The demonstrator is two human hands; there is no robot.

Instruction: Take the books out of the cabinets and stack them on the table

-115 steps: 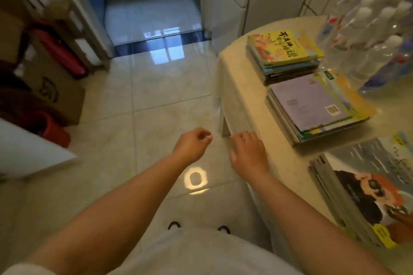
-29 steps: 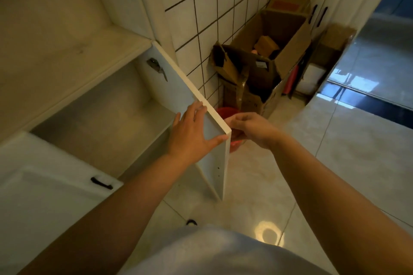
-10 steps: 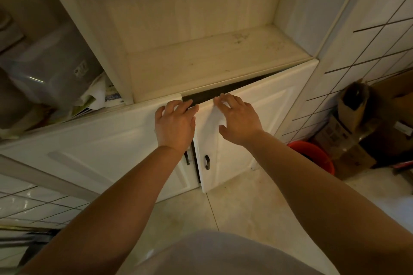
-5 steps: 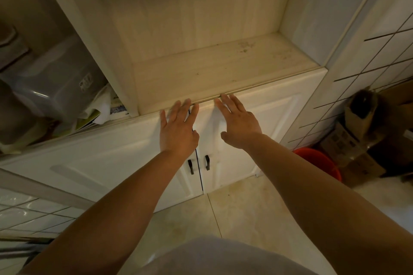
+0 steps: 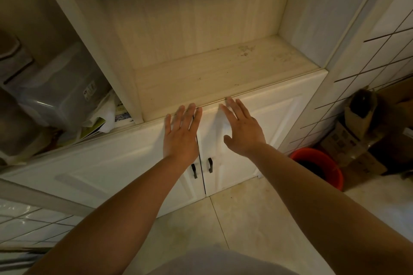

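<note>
Both lower cabinet doors stand shut, meeting at a vertical seam below the open shelf. The left door [image 5: 125, 163] is the wider panel, its long axis running left to right; the right door [image 5: 266, 127] is narrower. Each carries a small dark handle beside the seam, set upright: left handle [image 5: 194, 171], right handle [image 5: 209, 165].

The left hand [image 5: 180, 135] lies flat, fingers straight and spread, palm toward the upper corner of the left door, fingertips reaching the door's top edge just under the shelf lip. It grips nothing. The right hand [image 5: 242, 128] is likewise flat with fingers extended and thumb out, against the upper corner of the right door; it holds nothing. Whether either palm presses fully on the panel cannot be told. The two hands sit either side of the seam, near each other but apart, both above the handles.

The open shelf [image 5: 212, 76] above the doors shows bare wood with a few dark marks toward the back right.

No book is in either hand. In the compartment left of the shelf, a clear plastic box [image 5: 60, 89] stands, with loose papers and printed booklets [image 5: 105, 118] lying flat and jumbled beside it, edges pointing toward the viewer, well left of the left hand.

On the floor at right: a red bucket [image 5: 319, 167] and cardboard boxes [image 5: 357, 140] against the tiled wall
</note>
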